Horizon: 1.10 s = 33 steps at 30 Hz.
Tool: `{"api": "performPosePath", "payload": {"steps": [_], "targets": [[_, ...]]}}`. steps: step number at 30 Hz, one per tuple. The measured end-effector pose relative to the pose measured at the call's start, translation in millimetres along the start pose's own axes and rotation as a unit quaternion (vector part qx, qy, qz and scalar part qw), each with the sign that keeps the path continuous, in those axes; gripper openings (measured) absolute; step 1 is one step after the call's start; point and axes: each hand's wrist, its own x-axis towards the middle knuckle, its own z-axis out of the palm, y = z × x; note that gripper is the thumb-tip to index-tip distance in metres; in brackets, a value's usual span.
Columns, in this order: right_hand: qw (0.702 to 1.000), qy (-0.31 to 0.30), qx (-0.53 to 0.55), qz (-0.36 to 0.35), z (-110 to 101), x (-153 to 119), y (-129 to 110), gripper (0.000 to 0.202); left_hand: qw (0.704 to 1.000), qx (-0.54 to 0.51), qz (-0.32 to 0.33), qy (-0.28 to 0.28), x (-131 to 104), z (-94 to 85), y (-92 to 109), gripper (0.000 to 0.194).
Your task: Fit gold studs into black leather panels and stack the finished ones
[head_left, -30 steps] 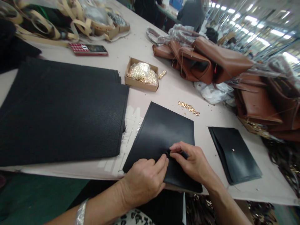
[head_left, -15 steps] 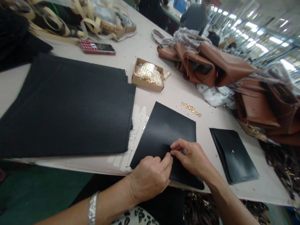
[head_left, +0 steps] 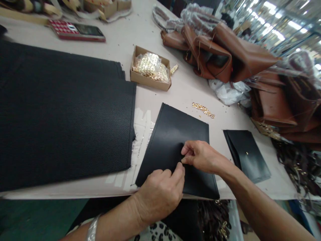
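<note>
A black leather panel lies flat before me at the table's front edge. My left hand rests at its lower part, thumb and index finger pinched near the panel's middle. Just above those fingertips is my right hand, also curled into a pinch, close to the leather. Whatever sits between the fingers is hidden or too small to name. To the right lies a small stack of black leather pieces, with a tiny gold fitting on the top one. A short gold chain lies beyond the panel.
Large black leather sheets cover the table's left side. Behind are a cardboard box of bagged gold chains and a red phone. Brown leather bags with plastic-wrapped handles are piled at the right. Dark straps with gold hardware hang below the table edge.
My view has shifted and come closer to the table. The right forearm has swung outward to the right, and its fingertips sit slightly higher. The left hand stays nearly in place.
</note>
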Motion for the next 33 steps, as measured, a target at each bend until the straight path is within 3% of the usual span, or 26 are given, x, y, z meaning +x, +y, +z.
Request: {"api": "performPosePath", "payload": {"steps": [5,9,12,13,15,17,18,19,20,21,23,25,26,28,31,33], "targets": [[0.999,0.024,0.032,-0.011,1,2,4,0.016,0.999,-0.011,-0.006,-0.03,1,-3.6,1,0.042],[0.986,0.03,0.159,-0.036,8,-2,17,0.019,0.996,-0.078,-0.035,-0.021,4,-6.6,1,0.04],[0.955,0.06,0.279,-0.082,8,-10,32,0.02,0.992,-0.114,-0.052,-0.003,3,-7.0,0,0.04],[0.943,0.098,0.301,-0.101,6,-15,38,0.021,0.991,-0.12,-0.053,0.006,3,-8.1,0,0.041],[0.908,0.231,0.324,-0.133,-3,-27,54,0.025,0.989,-0.135,-0.056,0.029,3,-14.8,-1,0.042],[0.844,0.378,0.355,-0.136,-15,-42,75,0.029,0.976,-0.191,-0.083,0.056,5,-29.5,-2,0.036],[0.81,0.432,0.376,-0.128,-21,-50,85,0.031,0.956,-0.26,-0.118,0.065,7,-39.8,-2,0.029],[0.782,0.466,0.397,-0.116,-26,-57,94,0.033,0.917,-0.356,-0.163,0.073,9,-51.3,-2,0.024],[0.765,0.484,0.413,-0.103,-29,-64,101,0.036,0.854,-0.467,-0.212,0.086,10,-63.3,-3,0.023],[0.759,0.49,0.419,-0.091,-30,-69,107,0.039,0.771,-0.573,-0.257,0.101,12,-74.7,-5,0.025],[0.765,0.487,0.416,-0.067,-25,-76,112,0.045,0.612,-0.711,-0.315,0.139,14,-92.8,-11,0.026],[0.778,0.468,0.417,-0.053,-11,-75,109,0.05,0.52,-0.761,-0.349,0.17,13,-100.9,-21,0.025],[0.783,0.449,0.428,-0.049,-2,-72,106,0.052,0.498,-0.766,-0.367,0.176,10,-101.0,-26,0.023],[0.787,0.396,0.47,-0.046,18,-64,99,0.055,0.482,-0.759,-0.398,0.182,2,-95.1,-35,0.023],[0.8,0.31,0.513,-0.03,46,-50,87,0.058,0.485,-0.737,-0.43,0.193,-14,-80.7,-41,0.027],[0.804,0.289,0.519,-0.018,58,-43,80,0.058,0.49,-0.726,-0.439,0.198,-23,-74.1,-40,0.029]]}}
